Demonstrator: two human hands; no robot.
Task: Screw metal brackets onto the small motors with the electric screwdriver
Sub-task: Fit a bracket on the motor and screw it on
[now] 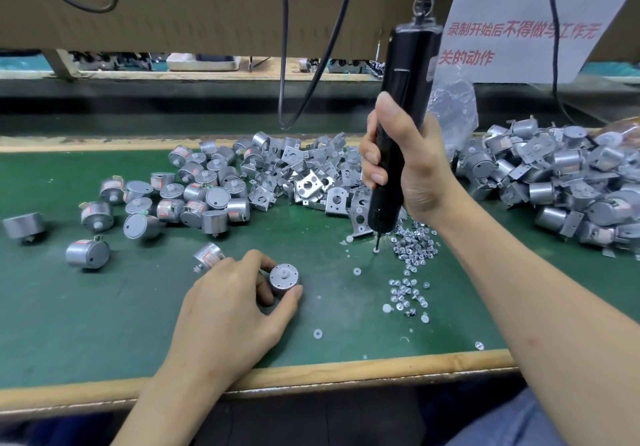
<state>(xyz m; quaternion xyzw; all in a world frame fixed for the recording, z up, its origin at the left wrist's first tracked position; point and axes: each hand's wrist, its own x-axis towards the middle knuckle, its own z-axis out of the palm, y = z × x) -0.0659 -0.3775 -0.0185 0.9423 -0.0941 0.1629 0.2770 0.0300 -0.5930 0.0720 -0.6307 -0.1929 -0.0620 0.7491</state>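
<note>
While our left hand (228, 300) pinches a bare motor (284, 279) and our right hand (405, 168) grips the electric screwdriver (405, 99) at the screws (412, 241), we judge one pile (561, 182) bracketed, many motors (194, 189) left.

loose motor (207, 255) half hidden behind left hand (235, 307), pile of bracketed motors (554, 175) cut by right edge

Motor (284, 279): small silver cylinder, shaft end up, near centre, pinched by left hand (228, 303).
Loose motors (197, 189): silver, some red-labelled, scattered far left, upright or tipped.
Brackets (311, 182): bent holed plates, heaped far centre.
Screwdriver (403, 126): black, upright, gripped by right hand (405, 165), bit down beside screws.
Screws (412, 248): tiny, silver, strewn right of centre.
Bracketed motors (561, 182): heap, far right.
</note>
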